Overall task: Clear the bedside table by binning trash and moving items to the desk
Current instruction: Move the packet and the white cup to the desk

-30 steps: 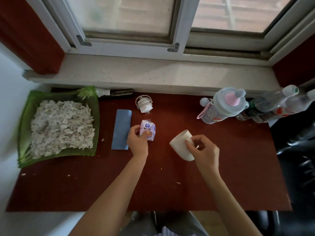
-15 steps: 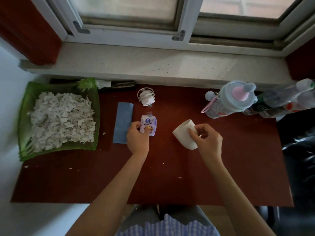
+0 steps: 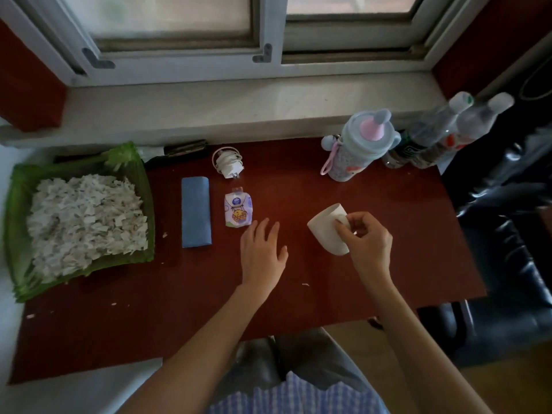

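Note:
A small purple-and-white drink pouch point(image 3: 238, 211) lies flat on the red desk point(image 3: 388, 234). My left hand point(image 3: 263, 252) hovers just below and right of it, fingers straight and spread, holding nothing. A white paper cup point(image 3: 327, 227) leans tilted to the right of centre; my right hand point(image 3: 369, 240) pinches its rim between thumb and fingers. A folded blue cloth point(image 3: 195, 212) lies left of the pouch, and a white charger with coiled cable point(image 3: 228, 162) sits behind it.
A green tray point(image 3: 18, 234) heaped with torn white paper scraps fills the left end. A pastel kids' bottle point(image 3: 358, 147) and two clear plastic bottles point(image 3: 442, 130) stand at the back right. A black chair point(image 3: 507, 264) is beyond the right edge. A window sill runs behind.
My left hand has let go of the drink pouch, which now lies on the desk, and drawn back to the right. My right hand keeps its hold on the cup.

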